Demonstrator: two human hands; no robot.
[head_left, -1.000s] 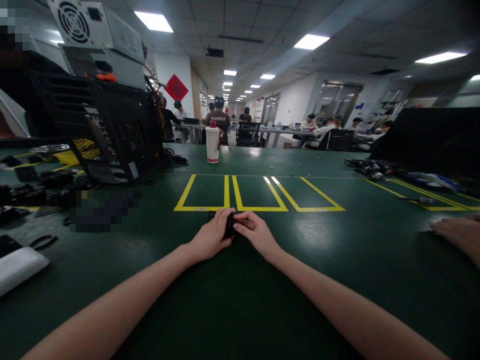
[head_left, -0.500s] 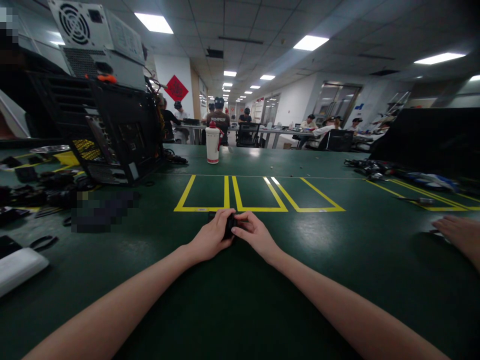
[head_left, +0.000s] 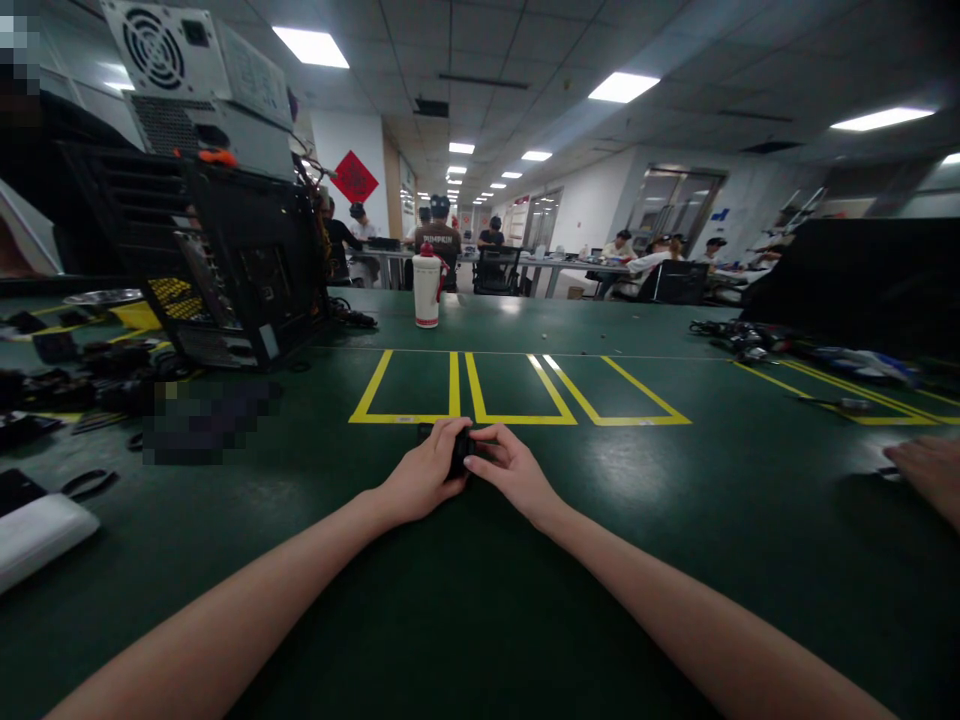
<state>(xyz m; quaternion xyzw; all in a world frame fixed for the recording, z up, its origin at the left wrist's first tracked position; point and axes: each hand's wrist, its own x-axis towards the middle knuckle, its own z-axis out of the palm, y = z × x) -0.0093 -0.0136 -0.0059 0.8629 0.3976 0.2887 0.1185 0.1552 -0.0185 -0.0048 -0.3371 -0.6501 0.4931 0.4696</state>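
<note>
A small black object (head_left: 460, 456), its kind hidden by my fingers, is held between both hands just above or on the green table (head_left: 480, 580). My left hand (head_left: 431, 468) wraps over it from the left, thumb low and fingers on top. From the right, my right hand (head_left: 514, 470) pinches its near end with thumb and fingertips. Just beyond the hands lie three tape outlines, the middle one a yellow tape frame (head_left: 525, 418).
At left stands a black computer case (head_left: 247, 270) with a power supply (head_left: 247, 70) on top. A white tumbler (head_left: 427, 290) stands mid-table. Cables (head_left: 731, 340) lie at right, near another person's hand (head_left: 930, 470). A white object (head_left: 45, 535) lies at near left.
Both my hands keep the same grip and place on the black object. At right, the other person's hand has moved slightly to the right.
</note>
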